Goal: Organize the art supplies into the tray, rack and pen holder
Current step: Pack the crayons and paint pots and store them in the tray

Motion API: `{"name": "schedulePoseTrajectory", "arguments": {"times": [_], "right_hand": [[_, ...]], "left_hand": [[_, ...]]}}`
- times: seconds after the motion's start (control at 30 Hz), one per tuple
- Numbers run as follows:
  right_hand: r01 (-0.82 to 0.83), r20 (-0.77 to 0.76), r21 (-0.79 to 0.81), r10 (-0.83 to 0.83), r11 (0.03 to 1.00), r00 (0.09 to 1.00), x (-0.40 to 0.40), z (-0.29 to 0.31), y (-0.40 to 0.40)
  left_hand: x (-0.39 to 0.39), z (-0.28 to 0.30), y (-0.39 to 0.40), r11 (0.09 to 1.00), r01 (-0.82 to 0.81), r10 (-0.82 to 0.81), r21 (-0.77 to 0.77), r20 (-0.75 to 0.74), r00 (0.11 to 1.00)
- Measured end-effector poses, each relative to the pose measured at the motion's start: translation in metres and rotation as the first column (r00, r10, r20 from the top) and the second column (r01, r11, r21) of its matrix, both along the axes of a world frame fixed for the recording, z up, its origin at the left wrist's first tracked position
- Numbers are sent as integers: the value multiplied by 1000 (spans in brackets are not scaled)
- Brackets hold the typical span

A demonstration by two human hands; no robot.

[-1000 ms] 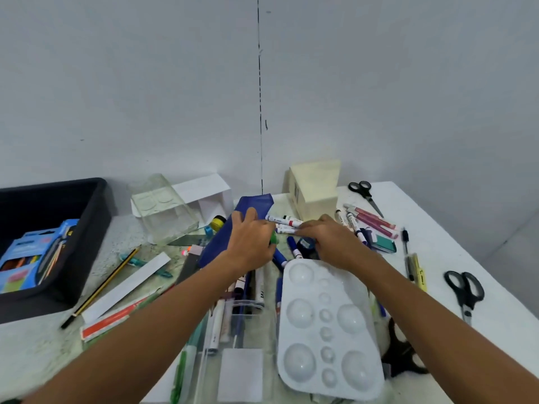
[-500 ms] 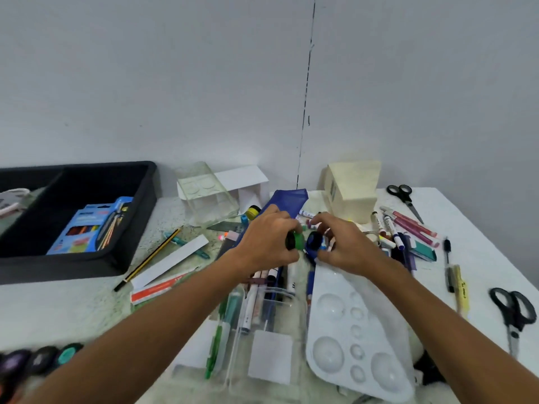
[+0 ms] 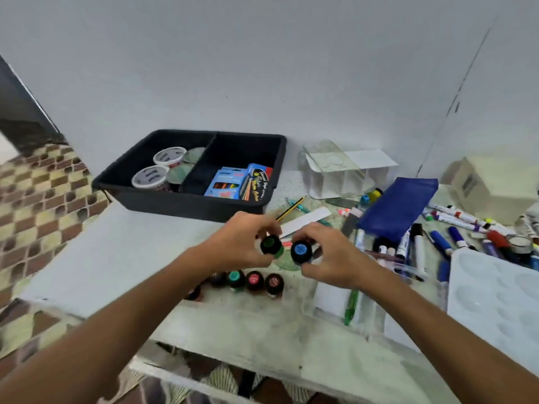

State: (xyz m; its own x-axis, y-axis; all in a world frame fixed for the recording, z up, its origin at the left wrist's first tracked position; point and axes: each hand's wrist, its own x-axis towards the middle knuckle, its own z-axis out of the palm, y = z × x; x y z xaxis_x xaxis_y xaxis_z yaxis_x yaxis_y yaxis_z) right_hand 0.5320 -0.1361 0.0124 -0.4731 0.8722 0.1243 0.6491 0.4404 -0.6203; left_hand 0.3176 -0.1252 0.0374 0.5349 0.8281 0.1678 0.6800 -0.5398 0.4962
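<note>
Green-capped bottle [image 3: 271,245] gripped in left hand [image 3: 243,243] fingers, blue-capped bottle [image 3: 301,252] gripped in right hand [image 3: 329,258], labels unreadable

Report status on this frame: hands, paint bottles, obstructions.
Left hand grips green-capped bottle; right hand grips blue-capped bottle. Both held above the bottle row on the table. Black tray beyond, path unobstructed.

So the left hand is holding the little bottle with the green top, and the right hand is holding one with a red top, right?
Almost. The left hand does hold the green-topped bottle, but the bottle in the right hand has a blue top, not a red one. The head view shows it. The red-topped bottles stand on the table below.
</note>
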Motion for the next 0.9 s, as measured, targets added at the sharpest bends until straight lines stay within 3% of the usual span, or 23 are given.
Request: {"name": "schedulePoseTrajectory", "arguments": {"times": [0.3,0.53,0.77,0.9], "right_hand": [[-267,115,7,265,964,957,-103,-22,-26],[-323,361,105,267,941,894,-116,-29,-26],[-399,430,244,270,884,861,-117,-34,-27],[-410,443,239,277,880,852,-118,-34,-29]], "left_hand": [[-104,-18,-37,988,-37,28,-149,-63,998],[-115,-39,-41,993,14,-32,-114,-155,987],[-120,-50,-37,994,71,-83,-78,-163,983],[-121,-54,-36,992,105,-113,-64,-133,985]]}}
